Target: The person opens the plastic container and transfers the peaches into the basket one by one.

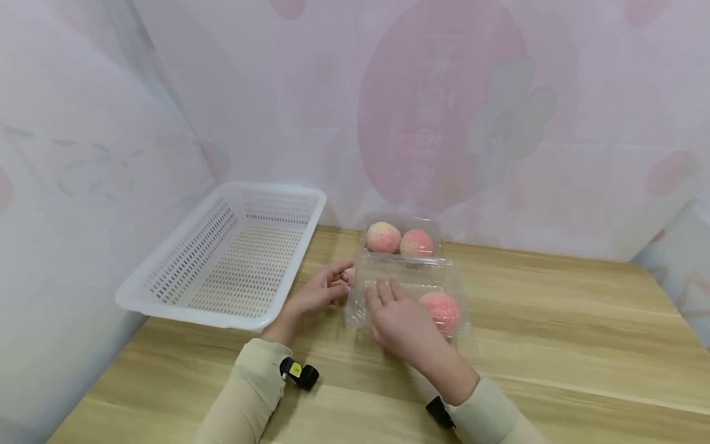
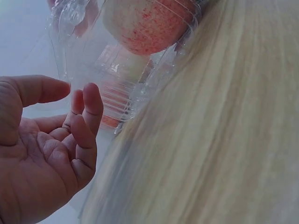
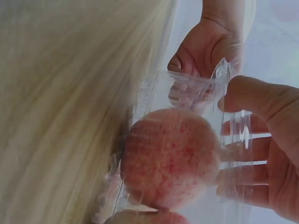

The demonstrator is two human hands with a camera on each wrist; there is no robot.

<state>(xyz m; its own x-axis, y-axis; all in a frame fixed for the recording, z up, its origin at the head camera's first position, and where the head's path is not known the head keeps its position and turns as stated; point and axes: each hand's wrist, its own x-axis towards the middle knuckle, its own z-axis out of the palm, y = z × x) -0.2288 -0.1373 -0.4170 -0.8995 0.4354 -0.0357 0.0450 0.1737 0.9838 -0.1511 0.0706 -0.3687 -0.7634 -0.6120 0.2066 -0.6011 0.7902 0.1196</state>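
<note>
A clear plastic clamshell box (image 1: 363, 308) sits on the table with a pink peach (image 1: 442, 312) showing at its right. My right hand (image 1: 405, 324) lies over the box top with its fingers straight, resting on the clear plastic (image 3: 233, 140). In the right wrist view, the peach (image 3: 170, 158) shows through the plastic beside those fingers. My left hand (image 1: 318, 290) is at the box's left side, its fingers loosely bent and the thumb apart. Nothing is between its thumb and fingers (image 2: 91, 109) in the left wrist view.
Behind the front box stands more clear plastic packaging (image 1: 432, 225) with two pink-and-cream peaches (image 1: 383, 237) in it. A white perforated basket (image 1: 133, 296) stands at the left on the wooden table (image 1: 554, 320). A printed cloth (image 1: 599, 203) hangs along the back.
</note>
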